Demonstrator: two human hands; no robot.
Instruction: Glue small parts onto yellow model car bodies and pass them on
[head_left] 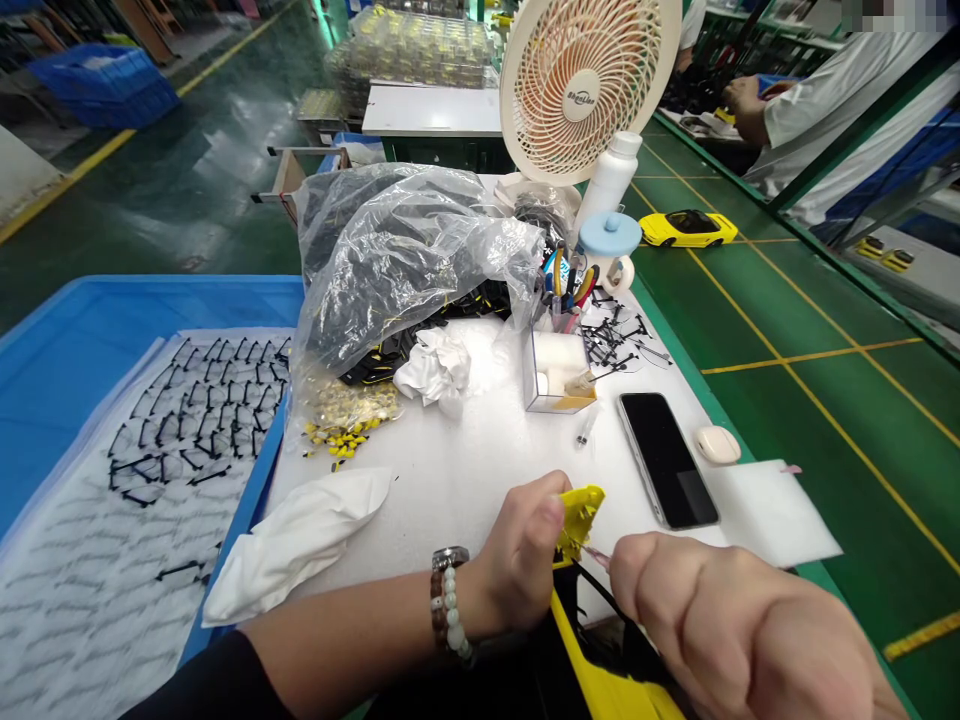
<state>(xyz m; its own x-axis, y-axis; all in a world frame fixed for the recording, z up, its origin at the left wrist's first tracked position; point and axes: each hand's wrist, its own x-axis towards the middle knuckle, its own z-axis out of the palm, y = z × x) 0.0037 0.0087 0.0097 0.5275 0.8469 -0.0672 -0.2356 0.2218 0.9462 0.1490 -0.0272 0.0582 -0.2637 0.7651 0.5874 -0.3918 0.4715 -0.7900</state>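
Hands first: what do the left hand and the right hand hold?

Left one is closed around a flat yellow plastic piece, just past the front edge of the white foam-topped table. Right one is curled shut, with a slim pink-tipped tool showing at its fingers, right beside the yellow piece.

What lies below that piece?

Long yellow and black plastic part, running down to the bottom of the view. Its exact shape is hidden.

And near the hands on the table?

Black smartphone and a small white oval case near the right edge, with a white foam sheet overhanging that edge. Crumpled white cloth lies at the left edge.

Farther along?

Clear acrylic box of tools mid-table, and a clear plastic bag of black parts toward the far end, beside a cream desk fan. Left of the table, a blue crate holds a printed sheet with black frames.
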